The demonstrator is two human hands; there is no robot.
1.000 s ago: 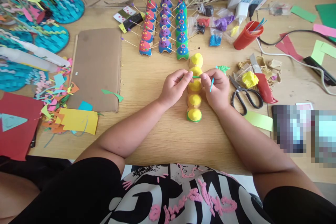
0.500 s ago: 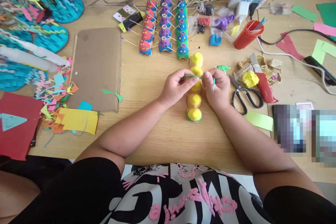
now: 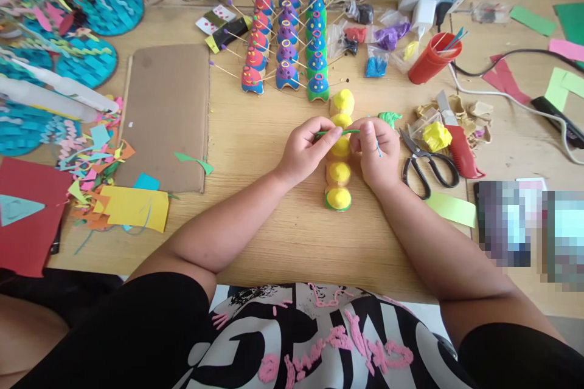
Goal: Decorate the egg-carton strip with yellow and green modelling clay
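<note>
Left grip (image 3: 305, 152), right grip (image 3: 381, 161) — green strand (image 3: 351, 131) pinched.

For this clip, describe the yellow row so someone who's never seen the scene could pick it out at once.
On the wooden table, first find three painted rows of bumps bristling with sticks. The yellow row lies nearer the person, partly behind the left hand and right hand. Unlike those rows, its visible domes are plain yellow, without faces or sticks.
</note>
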